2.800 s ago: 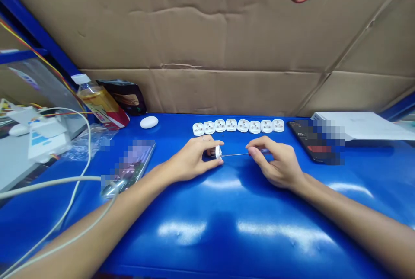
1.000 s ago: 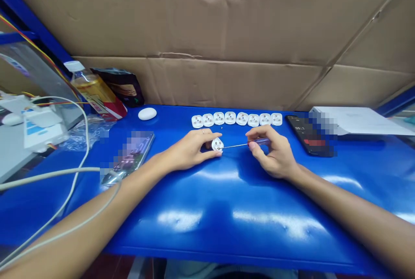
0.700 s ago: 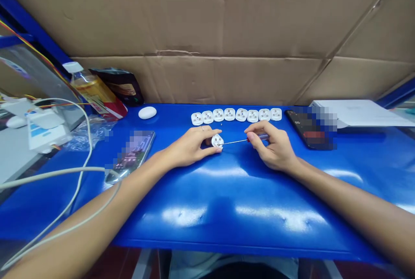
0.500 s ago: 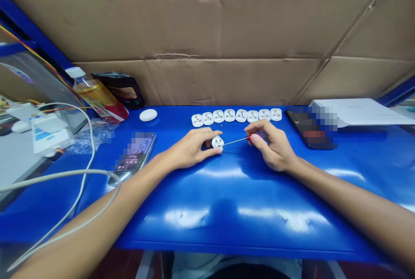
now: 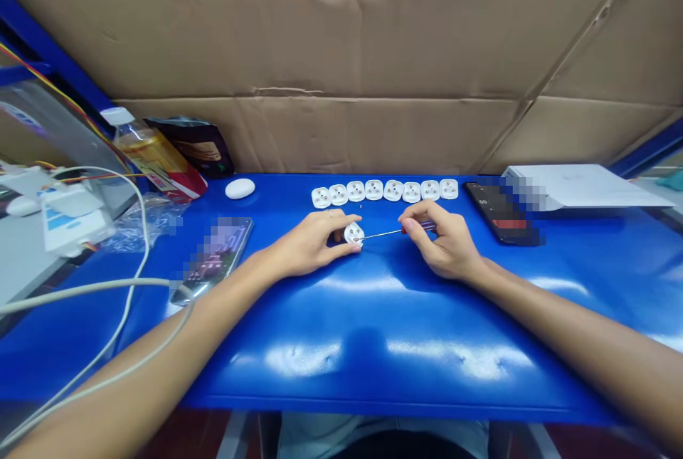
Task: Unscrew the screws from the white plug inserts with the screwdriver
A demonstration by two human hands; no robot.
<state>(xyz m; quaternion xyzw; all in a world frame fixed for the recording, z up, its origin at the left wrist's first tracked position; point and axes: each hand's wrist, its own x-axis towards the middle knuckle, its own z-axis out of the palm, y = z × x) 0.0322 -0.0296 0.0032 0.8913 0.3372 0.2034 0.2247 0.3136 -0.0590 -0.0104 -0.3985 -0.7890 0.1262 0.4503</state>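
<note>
Between the thumb and fingers of my left hand is a round white plug part with metal contacts, its open face turned up and to the right. My right hand grips a screwdriver by its handle, which the fingers partly cover. The thin shaft points left, and its tip meets the lower part of the plug part. Behind both hands runs a row of several white plug covers with metal pieces inside. A tiny screw-like bit lies in front of that row.
A phone lies by my left forearm, under a pale cable. Farther left are a drink bottle and clear plastic wrap. A white oval object sits at the back. On the right are a dark phone and a white box.
The whole view has shifted slightly. My left hand keeps the plug part, and the screwdriver tip stays at it; my right hand's grip has turned a little on the handle.
</note>
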